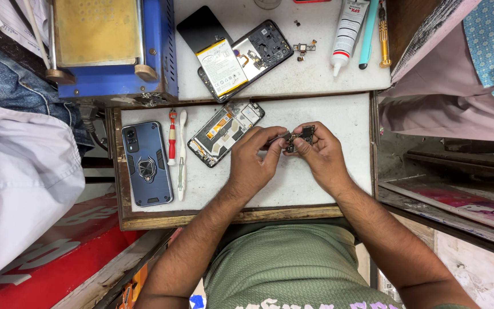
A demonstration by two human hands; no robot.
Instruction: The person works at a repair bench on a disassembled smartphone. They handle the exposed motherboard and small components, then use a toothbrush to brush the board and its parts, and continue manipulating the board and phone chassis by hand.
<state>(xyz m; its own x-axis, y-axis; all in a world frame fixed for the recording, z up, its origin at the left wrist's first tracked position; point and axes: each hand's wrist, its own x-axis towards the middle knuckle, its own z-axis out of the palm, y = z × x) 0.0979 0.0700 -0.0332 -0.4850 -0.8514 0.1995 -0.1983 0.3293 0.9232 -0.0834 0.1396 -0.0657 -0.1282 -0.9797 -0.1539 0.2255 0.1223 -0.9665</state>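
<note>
My right hand [321, 154] pinches a small dark phone circuit board [304, 135] above the white work tray [310, 183]. Thin metal tweezers [279, 137] are gripped in my left hand [253, 157], their tip touching the board. Both hands meet over the tray's middle. Just left of them lies an opened phone frame [224, 133] with exposed insides. On the upper shelf lies another opened phone with a battery [241, 60], beside a black panel [198, 26].
A phone in a dark blue rugged case [147, 163] lies at the tray's left, with a red screwdriver [171, 137] and white pry tool [182, 154]. A blue heating machine [110, 48], a glue tube [347, 31] and small parts [304, 48] sit on the shelf.
</note>
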